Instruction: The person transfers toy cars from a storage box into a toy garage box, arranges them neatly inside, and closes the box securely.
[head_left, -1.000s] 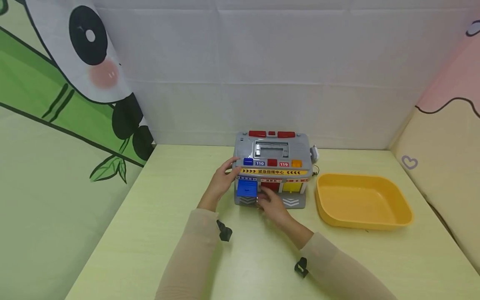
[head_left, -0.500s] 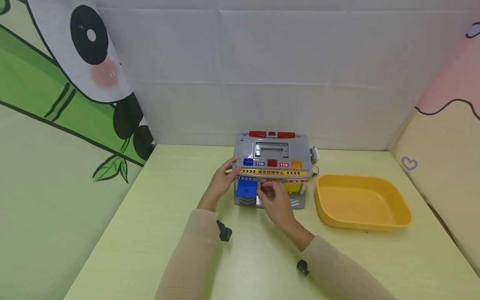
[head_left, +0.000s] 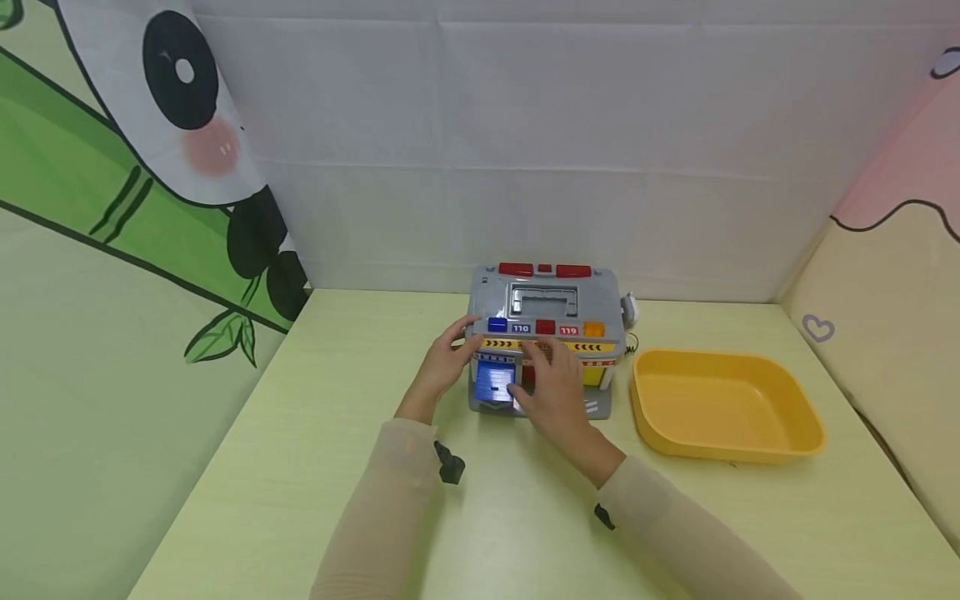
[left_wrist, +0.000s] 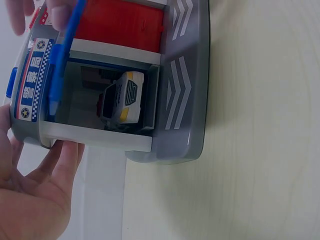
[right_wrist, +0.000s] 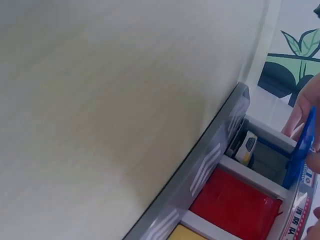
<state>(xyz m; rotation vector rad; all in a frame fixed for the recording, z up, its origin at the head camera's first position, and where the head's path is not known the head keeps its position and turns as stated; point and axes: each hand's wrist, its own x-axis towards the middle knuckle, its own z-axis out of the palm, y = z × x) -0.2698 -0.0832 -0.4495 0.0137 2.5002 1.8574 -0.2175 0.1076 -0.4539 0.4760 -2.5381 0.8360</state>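
A grey toy emergency station (head_left: pixel 600 287) stands on the table with its blue door (head_left: pixel 495 382) swung outward from the top of the left bay. Inside that bay sits a small white toy car (left_wrist: pixel 131 97) with yellow corners, nose facing out. My left hand (head_left: pixel 442 367) grips the station's left end, thumb on the front roof edge and fingers behind the side wall. Across the front is my right hand (head_left: pixel 558 392), its thumb at the blue door's edge and its fingers resting over the yellow sign strip. The red door (left_wrist: pixel 120 25) beside the bay is down.
A yellow tray (head_left: pixel 727 450) stands on the table to the right of the station. Behind the station rises a white cloth backdrop (head_left: pixel 555 167). A coiled cord (head_left: pixel 632 343) hangs at the station's right end.
My right hand has moved up from in front of the red door to the sign strip, thumb at the blue door. The blue door hangs slightly lower. The left hand has stayed put.
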